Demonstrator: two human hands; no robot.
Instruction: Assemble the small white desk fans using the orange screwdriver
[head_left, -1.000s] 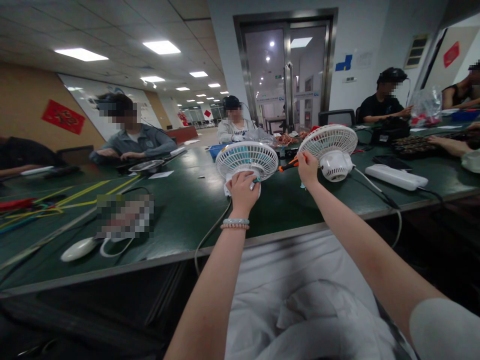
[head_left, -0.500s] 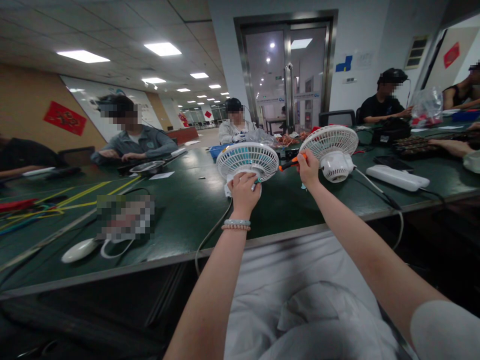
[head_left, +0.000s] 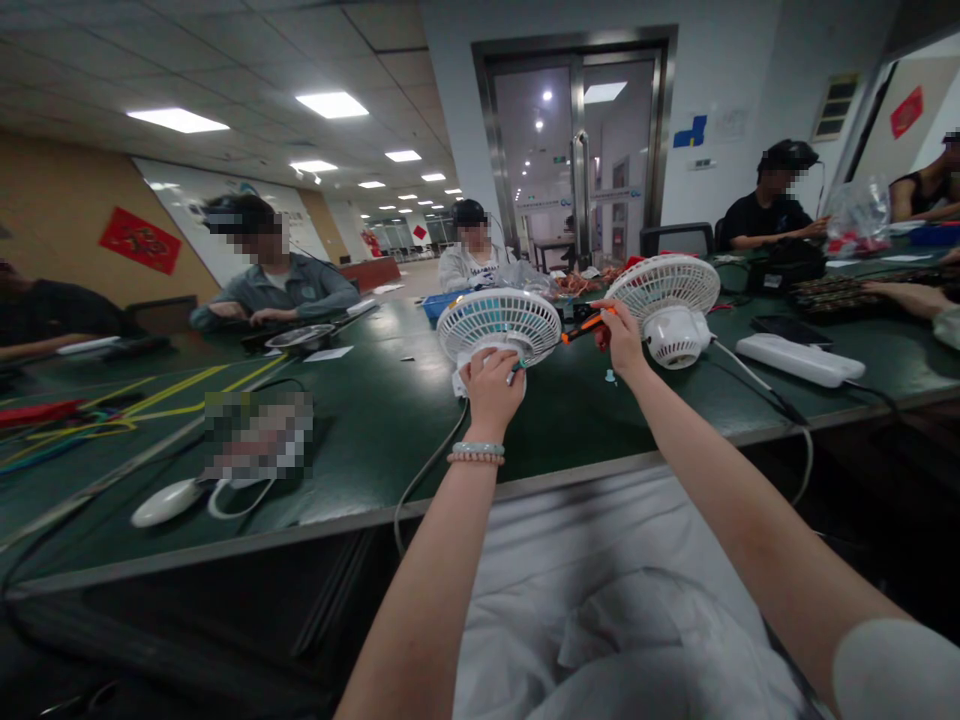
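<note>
A small white fan [head_left: 499, 318] with a slotted round guard lies face-away on the green table in front of me. My left hand [head_left: 493, 385] is closed over its near housing, and a small teal piece [head_left: 519, 366] shows at the fingertips. My right hand [head_left: 619, 335] grips an orange-and-black screwdriver [head_left: 587, 325], whose handle points left toward the fan's rim; its tip is hard to make out. Beside that hand, on the right, stands a second white fan [head_left: 664, 300] with a vented motor housing. A little pale-teal piece [head_left: 610, 377] lies on the table below the right hand.
A white power strip [head_left: 799, 360] and a dark phone [head_left: 791, 330] lie to the right. At left are a white computer mouse-like object [head_left: 165, 502] and coloured wires [head_left: 45, 440]. A blue tray [head_left: 441, 303] stands behind the near fan. Several people sit around the table.
The screwdriver in my right hand is turned slightly, its handle more in view. My left hand stays on the fan. The whole view has shifted a little.
</note>
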